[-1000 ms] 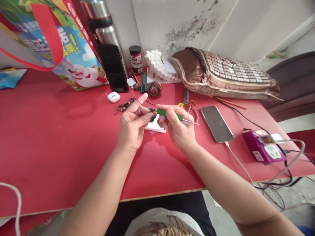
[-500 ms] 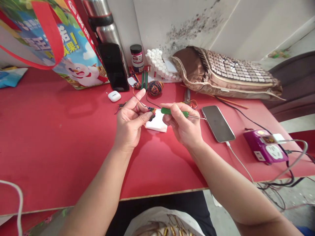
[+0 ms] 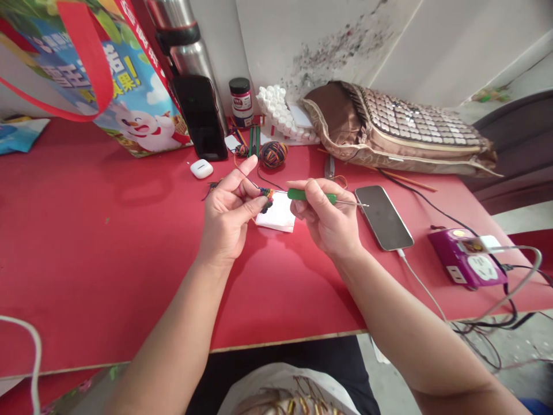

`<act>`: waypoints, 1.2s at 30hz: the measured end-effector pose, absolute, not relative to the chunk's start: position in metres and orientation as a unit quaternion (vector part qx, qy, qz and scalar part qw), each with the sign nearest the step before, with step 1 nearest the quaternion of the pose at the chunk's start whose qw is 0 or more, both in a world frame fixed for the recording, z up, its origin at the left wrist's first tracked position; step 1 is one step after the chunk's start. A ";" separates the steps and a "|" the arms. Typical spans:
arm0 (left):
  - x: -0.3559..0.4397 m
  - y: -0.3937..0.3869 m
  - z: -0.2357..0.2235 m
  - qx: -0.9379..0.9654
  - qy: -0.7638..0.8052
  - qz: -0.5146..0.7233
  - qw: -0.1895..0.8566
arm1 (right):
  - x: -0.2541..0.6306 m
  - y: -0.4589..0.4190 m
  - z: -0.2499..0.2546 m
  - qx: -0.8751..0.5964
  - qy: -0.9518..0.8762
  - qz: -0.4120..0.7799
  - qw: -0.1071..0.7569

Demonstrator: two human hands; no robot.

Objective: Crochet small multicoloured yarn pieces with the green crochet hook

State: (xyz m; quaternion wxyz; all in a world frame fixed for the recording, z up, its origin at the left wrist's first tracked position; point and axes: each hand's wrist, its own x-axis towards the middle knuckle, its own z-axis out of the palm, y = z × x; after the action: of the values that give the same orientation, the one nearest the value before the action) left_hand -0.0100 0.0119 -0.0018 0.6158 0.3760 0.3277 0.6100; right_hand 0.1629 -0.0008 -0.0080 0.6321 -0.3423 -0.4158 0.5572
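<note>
Between thumb and fingers, my left hand pinches a small multicoloured crochet piece, its index finger stretched up with yarn running over it. My right hand grips a crochet hook by its green handle. The hook's thin metal shaft reaches left to the crochet piece; its other metal end points right, over the edge of a phone. Whether the hook tip sits inside a stitch is too small to tell. Behind my hands lies a ball of multicoloured yarn. Below the piece rests a white folded paper.
On the red table stand a colourful bag, a steel flask, an upright black phone and a dark-lidded jar. A white earbud case, brown sequinned bag and purple power socket lie around.
My right hand has shifted slightly to the right with the crochet hook, drawing it a little away from my left hand. My left hand and the crochet piece stay nearly still.
</note>
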 end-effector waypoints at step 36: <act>-0.018 0.013 0.007 0.408 0.275 0.544 0.680 | 0.181 0.004 0.009 -0.316 -0.454 0.567 0.610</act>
State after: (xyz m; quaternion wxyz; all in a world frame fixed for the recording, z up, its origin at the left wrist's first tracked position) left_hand -0.0183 0.0128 0.0068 0.6797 0.4080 0.2751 0.5439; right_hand 0.1815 0.0041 0.0090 0.6098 -0.3161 -0.4541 0.5674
